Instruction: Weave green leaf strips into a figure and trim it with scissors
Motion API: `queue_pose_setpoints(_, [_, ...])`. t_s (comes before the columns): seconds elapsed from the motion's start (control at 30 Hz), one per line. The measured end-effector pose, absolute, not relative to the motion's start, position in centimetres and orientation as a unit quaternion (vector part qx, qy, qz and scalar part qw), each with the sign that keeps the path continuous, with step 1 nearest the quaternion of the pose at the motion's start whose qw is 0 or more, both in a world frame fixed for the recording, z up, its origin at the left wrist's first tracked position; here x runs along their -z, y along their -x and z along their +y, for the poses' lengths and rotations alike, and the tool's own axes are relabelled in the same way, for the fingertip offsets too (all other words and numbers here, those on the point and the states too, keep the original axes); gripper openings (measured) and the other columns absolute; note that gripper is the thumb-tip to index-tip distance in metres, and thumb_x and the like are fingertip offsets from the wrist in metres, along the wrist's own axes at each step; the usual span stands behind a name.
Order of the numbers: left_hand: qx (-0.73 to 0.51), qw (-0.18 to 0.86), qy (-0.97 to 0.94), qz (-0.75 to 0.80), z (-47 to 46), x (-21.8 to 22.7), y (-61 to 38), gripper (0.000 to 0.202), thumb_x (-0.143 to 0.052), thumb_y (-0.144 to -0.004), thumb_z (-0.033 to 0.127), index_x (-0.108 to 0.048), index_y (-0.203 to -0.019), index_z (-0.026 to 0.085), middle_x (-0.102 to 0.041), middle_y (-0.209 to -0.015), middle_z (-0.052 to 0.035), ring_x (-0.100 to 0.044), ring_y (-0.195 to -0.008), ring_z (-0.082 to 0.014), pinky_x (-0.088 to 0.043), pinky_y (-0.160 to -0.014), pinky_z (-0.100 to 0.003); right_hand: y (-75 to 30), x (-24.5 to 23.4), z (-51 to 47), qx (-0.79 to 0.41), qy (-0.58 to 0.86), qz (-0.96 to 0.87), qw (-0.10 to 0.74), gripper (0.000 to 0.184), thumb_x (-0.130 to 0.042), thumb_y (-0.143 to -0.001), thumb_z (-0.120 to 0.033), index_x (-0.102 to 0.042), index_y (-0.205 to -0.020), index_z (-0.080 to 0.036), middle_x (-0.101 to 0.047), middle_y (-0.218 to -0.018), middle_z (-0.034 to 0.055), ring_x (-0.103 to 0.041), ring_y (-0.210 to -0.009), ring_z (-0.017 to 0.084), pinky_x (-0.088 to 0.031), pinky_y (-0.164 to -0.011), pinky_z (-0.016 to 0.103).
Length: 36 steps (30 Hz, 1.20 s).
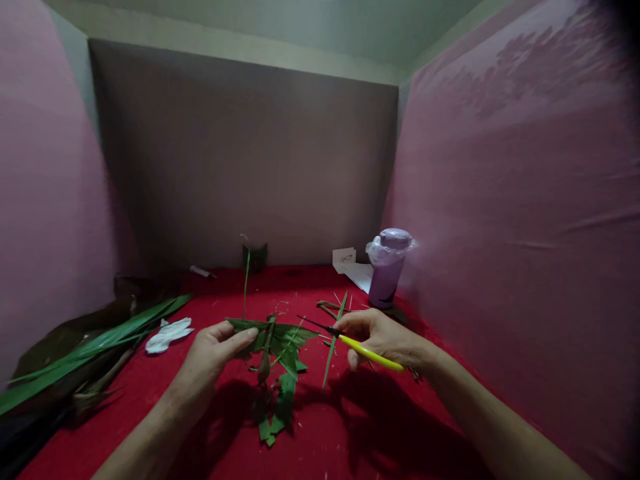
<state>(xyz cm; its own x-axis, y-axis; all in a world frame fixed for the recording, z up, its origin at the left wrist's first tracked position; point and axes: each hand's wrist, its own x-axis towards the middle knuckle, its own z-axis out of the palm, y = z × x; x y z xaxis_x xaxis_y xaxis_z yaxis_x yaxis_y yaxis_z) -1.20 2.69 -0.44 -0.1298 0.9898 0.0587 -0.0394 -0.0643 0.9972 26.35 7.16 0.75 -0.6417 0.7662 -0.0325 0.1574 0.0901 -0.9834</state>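
My left hand (220, 347) pinches a green leaf piece (293, 333) between thumb and fingers, just above the red cloth. Below and around it hang or lie cut leaf strips (284, 400) and a brown dried stalk (266, 353); which of these are joined to the held leaf I cannot tell. In my right hand (373, 333) is a pair of yellow-handled scissors (367, 350). Their thin dark tip points left, over the right end of the leaf. Whether the blades are apart is too fine to see. A narrow green strip (330, 363) lies between my hands.
Long green leaves (100, 343) and brown ones lie at the left, beside a crumpled white tissue (167, 335). A purple bottle (387, 277) with plastic wrap stands back right, near white papers (345, 259). A thin stem (246, 283) rises behind my left hand. Pink walls flank the red cloth (200, 427).
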Motion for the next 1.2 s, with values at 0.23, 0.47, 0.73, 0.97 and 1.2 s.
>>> queue_pose_setpoints(0.23, [-0.552,0.467,-0.473,0.503,2.6,0.7,1.3,0.011,-0.071,-0.064,0.028,-0.069,-0.067,0.018,-0.071,-0.064,-0.0004,-0.059,-0.059,-0.0126,-0.044,-0.057,-0.022,-26.3,-0.9,7.2,-0.574,0.326,-0.705,0.257,0.030,-0.076,-0.059,-0.023,-0.063,-0.086,-0.016,-0.063,-0.056,-0.0040,-0.054,-0.051,0.009,-0.035,-0.050,0.020])
queue_pose_setpoints(0.47, [-0.547,0.473,-0.477,0.500,2.8,0.7,1.3,0.011,-0.071,-0.065,0.028,-0.070,-0.070,0.017,-0.072,-0.066,-0.0005,-0.060,-0.061,-0.0120,-0.044,-0.058,-0.021,-26.3,-0.6,7.3,-0.564,0.340,-0.708,0.255,0.027,-0.074,-0.063,-0.028,-0.064,-0.085,-0.016,-0.064,-0.057,-0.0021,-0.056,-0.052,0.010,-0.034,-0.048,0.021])
queue_pose_setpoints(0.73, [-0.549,0.468,-0.471,0.507,2.9,0.8,1.4,0.013,-0.072,-0.063,0.029,-0.070,-0.069,0.017,-0.072,-0.067,-0.0018,-0.060,-0.061,-0.0132,-0.045,-0.059,-0.022,-26.4,-0.7,7.4,-0.504,0.367,-0.737,0.262,0.027,-0.073,-0.063,-0.033,-0.064,-0.081,-0.015,-0.064,-0.058,0.0003,-0.050,-0.047,0.009,-0.030,-0.043,0.021])
queue_pose_setpoints(0.97, [-0.543,0.476,-0.472,0.506,2.8,0.4,1.4,0.013,-0.070,-0.064,0.029,-0.070,-0.070,0.017,-0.071,-0.068,-0.0026,-0.060,-0.062,-0.0139,-0.045,-0.060,-0.023,-26.9,-2.2,7.1,-0.494,0.382,-0.721,0.301,0.036,-0.072,-0.062,-0.031,-0.052,-0.088,-0.016,-0.051,-0.057,-0.0053,-0.043,-0.048,0.009,-0.033,-0.046,0.021])
queue_pose_setpoints(1.2, [-0.455,0.518,-0.535,0.488,1.7,-0.4,0.4,0.016,-0.067,-0.067,0.026,-0.071,-0.075,0.013,-0.072,-0.070,-0.0065,-0.060,-0.063,-0.0164,-0.043,-0.062,-0.026,-25.6,-4.0,4.0,-0.353,0.387,-0.820,0.232,0.035,-0.072,-0.063,-0.041,-0.054,-0.084,-0.019,-0.043,-0.063,-0.0060,-0.033,-0.056,0.009,-0.028,-0.048,0.020])
